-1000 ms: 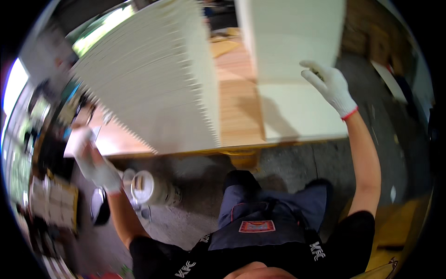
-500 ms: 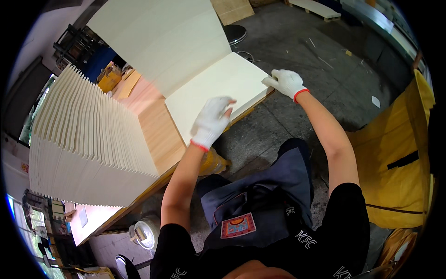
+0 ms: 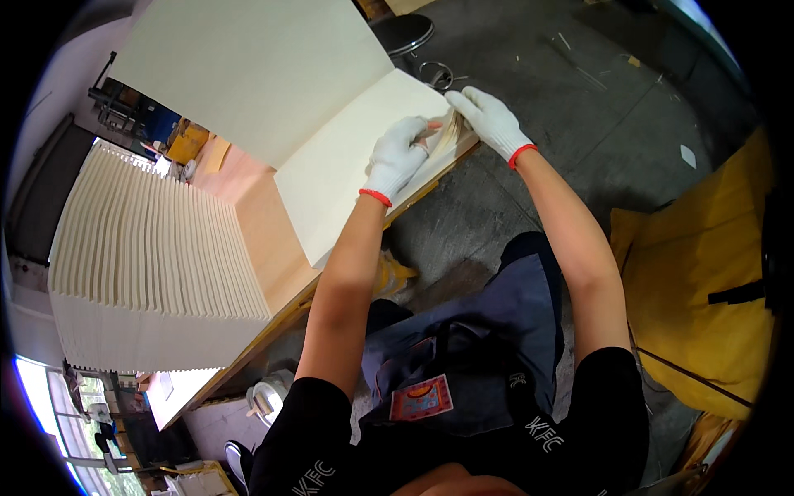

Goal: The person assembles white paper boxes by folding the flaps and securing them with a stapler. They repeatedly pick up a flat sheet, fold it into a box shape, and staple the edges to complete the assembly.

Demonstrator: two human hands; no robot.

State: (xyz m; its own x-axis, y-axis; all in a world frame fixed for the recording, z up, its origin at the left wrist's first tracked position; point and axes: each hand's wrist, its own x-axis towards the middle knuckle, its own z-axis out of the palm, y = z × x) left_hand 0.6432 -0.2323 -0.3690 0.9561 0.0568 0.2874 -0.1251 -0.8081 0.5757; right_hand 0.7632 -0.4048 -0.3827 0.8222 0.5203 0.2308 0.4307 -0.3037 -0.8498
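Note:
A thick block of cream paper sheets [image 3: 331,182] lies on the wooden table, with a large pale leaf [image 3: 256,74] standing up from its far left edge. I wear white knitted gloves with red cuffs. My right hand [image 3: 488,120] grips the bent-up right corner of the block, where several sheet edges [image 3: 451,132] fan and curve upward. On top of the block rests my left hand [image 3: 399,155], thumb and forefinger apart beside the lifted sheets. A bare fingertip shows on it. Its other fingers are partly hidden.
To the left stands a tall, wavy-edged stack of pale folded sheets [image 3: 157,248] on the wooden table [image 3: 269,240]. A round black stool [image 3: 401,35] is behind the block. Below the table is a white bucket [image 3: 269,397]; a yellow fabric container [image 3: 703,289] stands at the right.
My right hand has bent up the block's corner, which lay flat before. My left hand has moved right and away from me, toward that corner. The view has shifted slightly.

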